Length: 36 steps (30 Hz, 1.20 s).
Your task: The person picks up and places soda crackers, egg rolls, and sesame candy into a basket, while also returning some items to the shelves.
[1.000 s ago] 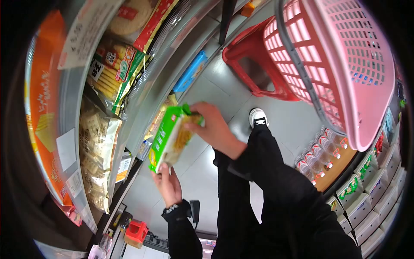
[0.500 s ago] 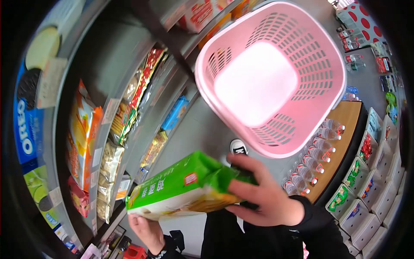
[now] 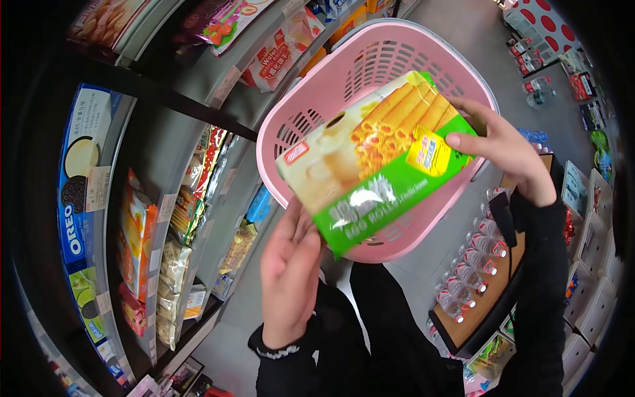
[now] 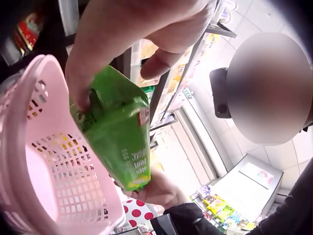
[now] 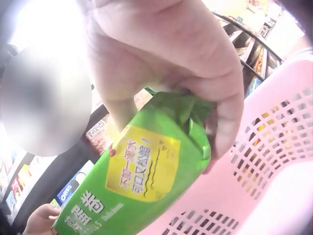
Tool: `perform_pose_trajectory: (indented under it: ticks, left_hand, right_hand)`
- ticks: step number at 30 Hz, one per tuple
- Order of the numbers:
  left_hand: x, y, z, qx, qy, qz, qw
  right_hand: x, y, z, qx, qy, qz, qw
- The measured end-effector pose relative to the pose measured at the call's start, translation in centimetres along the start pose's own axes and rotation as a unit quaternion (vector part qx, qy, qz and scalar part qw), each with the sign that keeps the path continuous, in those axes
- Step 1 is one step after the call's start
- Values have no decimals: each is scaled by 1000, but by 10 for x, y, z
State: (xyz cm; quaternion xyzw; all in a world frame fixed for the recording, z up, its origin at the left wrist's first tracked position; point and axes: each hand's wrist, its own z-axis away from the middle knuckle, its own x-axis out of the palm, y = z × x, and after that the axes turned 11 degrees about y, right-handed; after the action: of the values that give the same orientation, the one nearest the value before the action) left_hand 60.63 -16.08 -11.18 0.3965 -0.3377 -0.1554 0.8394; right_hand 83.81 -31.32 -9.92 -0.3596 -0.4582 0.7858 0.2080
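A green and cream pack of egg rolls [image 3: 380,169] is held tilted in front of me, over the opening of a pink plastic basket [image 3: 331,96]. My right hand [image 3: 512,149] grips its right end, thumb on the printed front and fingers behind. At the lower left corner, my left hand [image 3: 288,278] holds the other end, part of its fingers hidden behind the pack. The left wrist view shows the folded green end of the pack [image 4: 122,137] under the left fingers. A yellow label [image 5: 144,164] shows beside the right hand's grip in the right wrist view.
Snack shelves run along the left, with a blue Oreo box [image 3: 73,178] and a wafer bag [image 3: 281,56]. Several water bottles [image 3: 479,255] stand on a wooden ledge [image 3: 456,324] at the right, near white bins [image 3: 598,288].
The pack has come up and right, away from the shelf, and turned so its printed front faces me. Both hands moved with it. The basket now sits beneath the pack in view.
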Motion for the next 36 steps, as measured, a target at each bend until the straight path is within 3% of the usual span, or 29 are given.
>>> perform_pose_trajectory:
  ticks: [1,5,7,9,11,13,15,17,18,21,25,28,31,35,36]
  left_hand:
    - [2,-3,-8,-27,-8,45,999]
    - [14,-23,-39,-81,-47,16,995]
    - [20,-27,-51,-92,-35,15,995]
    - [17,-35,-70,-159,3,-18,987]
    - [22,-34,-84,-120,5,-18,993]
    - [24,-28,-96,-118,-20,-47,992]
    - [25,-31,-111,-129,-8,-93,987]
    - [18,-46,-129,-138,-11,-97,986]
    - [10,-64,-144,-107,-27,-56,992]
    - [13,-80,-169,-97,44,-123,987]
    - [15,-90,-190,-132,70,-163,975]
    - [8,-123,-214,-56,149,-277,947]
    - [6,-119,-217,-103,138,-338,925]
    - [-16,-149,-236,-145,109,-321,930]
    - [-9,-128,-227,-174,100,-361,911]
  right_hand:
    - [-7,3,-8,16,-16,28,999]
    - [-19,12,-36,0,-44,26,999]
    - [-18,14,-52,16,-61,56,996]
    - [-18,25,-78,7,-84,73,994]
    - [-12,31,-99,82,-110,94,986]
    - [-3,41,-119,86,-89,125,984]
    - [5,53,-140,90,-142,172,971]
    - [16,70,-154,95,-137,163,972]
    - [22,76,-160,101,-136,170,971]
    - [43,80,-165,99,-111,184,972]
    - [54,101,-182,106,-76,178,975]
    - [68,124,-196,51,-25,238,970]
    - [79,135,-194,62,-4,283,957]
    - [85,140,-191,90,-22,278,956]
    - [86,142,-191,99,-31,279,955]
